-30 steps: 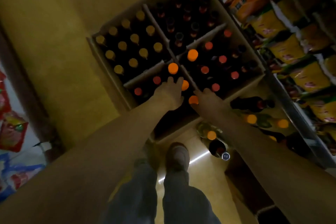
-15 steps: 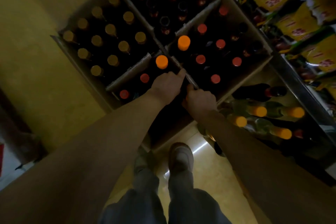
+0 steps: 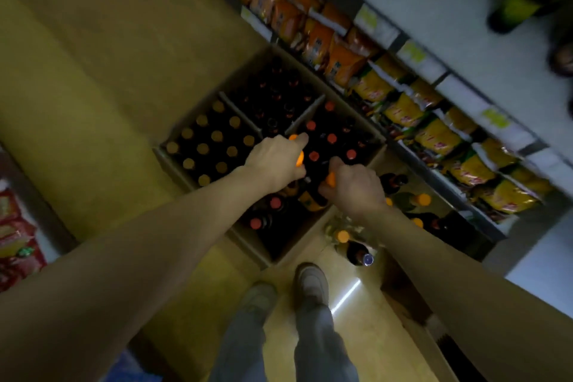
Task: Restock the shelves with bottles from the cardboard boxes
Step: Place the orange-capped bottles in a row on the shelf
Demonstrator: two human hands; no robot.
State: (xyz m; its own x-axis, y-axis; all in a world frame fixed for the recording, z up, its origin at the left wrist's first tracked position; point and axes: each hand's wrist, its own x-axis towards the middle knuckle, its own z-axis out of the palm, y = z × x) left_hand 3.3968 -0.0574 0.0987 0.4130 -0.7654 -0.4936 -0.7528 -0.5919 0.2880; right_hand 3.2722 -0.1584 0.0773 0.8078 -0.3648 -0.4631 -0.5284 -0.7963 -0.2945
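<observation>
The left hand (image 3: 274, 160) and right hand (image 3: 356, 187) each grip an orange-capped bottle (image 3: 330, 179) over the cardboard box (image 3: 248, 239). Snack bags (image 3: 403, 108) fill the shelf (image 3: 459, 93) at 2 o'clock; loose bottles (image 3: 423, 199) lie at 3 o'clock.

Small shop or grocery aisle, dimly lit. Along the right, long metal shelving (image 3: 459, 195) in tiers, packed edge to edge with rows of identical snack packets: orange bags (image 3: 313, 25) further along, yellow bags (image 3: 434, 136) nearer. Pale price-label strips (image 3: 412, 53) on the front edges of the shelves. On the tan tiled floor (image 3: 93, 71), open cardboard boxes (image 3: 173, 158) set against the foot of the shelving, full of capped bottles (image 3: 217, 136) standing upright. More bottles (image 3: 424, 200) lying on the lowest shelf. Red packaged goods (image 3: 15, 232) at the left edge, opposite.
</observation>
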